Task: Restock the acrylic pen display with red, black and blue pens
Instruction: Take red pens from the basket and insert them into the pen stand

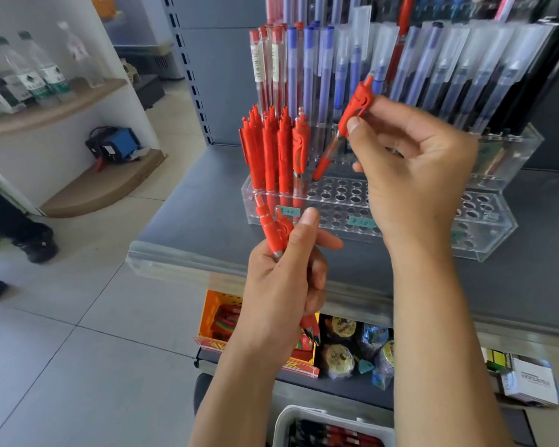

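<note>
A clear acrylic pen display (484, 240) stands on the grey shelf (207, 188). Several red pens (271, 153) stand upright in its front-left holes. Behind them rise taller red-capped pens (267, 66), blue pens (310, 69) and dark pens (484, 82). My right hand (413, 162) pinches one red pen (352, 114), tilted, with its tip at a hole right of the standing red ones. My left hand (284, 279) grips a small bunch of red pens (271, 230) in front of the display.
A white bin (288, 424) with more red and dark pens sits at the bottom edge. Snack packets (355, 350) and an orange box (217, 314) fill the lower shelf. Bottles (36, 72) stand on a side shelf at left. A person's shoes (39, 243) are on the tiled floor.
</note>
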Demonstrator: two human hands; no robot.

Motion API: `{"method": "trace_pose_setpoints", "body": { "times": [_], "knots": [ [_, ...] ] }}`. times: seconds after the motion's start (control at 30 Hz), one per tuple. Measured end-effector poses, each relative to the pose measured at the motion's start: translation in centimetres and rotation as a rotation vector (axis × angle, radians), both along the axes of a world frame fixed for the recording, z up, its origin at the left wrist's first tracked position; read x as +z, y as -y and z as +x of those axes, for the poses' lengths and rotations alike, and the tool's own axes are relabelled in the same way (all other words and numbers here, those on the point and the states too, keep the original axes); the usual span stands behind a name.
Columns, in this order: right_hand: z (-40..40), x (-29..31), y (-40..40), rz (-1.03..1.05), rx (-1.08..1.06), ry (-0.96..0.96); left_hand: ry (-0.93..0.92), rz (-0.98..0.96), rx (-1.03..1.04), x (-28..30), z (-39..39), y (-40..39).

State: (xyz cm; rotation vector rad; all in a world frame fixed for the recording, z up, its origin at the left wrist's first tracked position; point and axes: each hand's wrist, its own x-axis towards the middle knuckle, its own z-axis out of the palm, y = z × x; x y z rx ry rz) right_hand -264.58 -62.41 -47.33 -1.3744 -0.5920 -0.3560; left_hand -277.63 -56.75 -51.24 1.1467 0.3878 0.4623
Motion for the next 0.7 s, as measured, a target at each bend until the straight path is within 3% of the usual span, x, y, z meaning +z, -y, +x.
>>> {"method": "trace_pose_setpoints", "body": {
  "times": [0.3,0.7],
  "knots": [
    [-0.3,0.1,-1.1,-0.109,-0.054,0.082,-0.004,-0.008,0.006,-0.1,-0.2,-0.4],
    [-0.8,0.1,-2.0,-0.408,-0.098,0.143,-0.017,0.003,0.001,-0.2,-0.6,-0.8]
  ]
}}
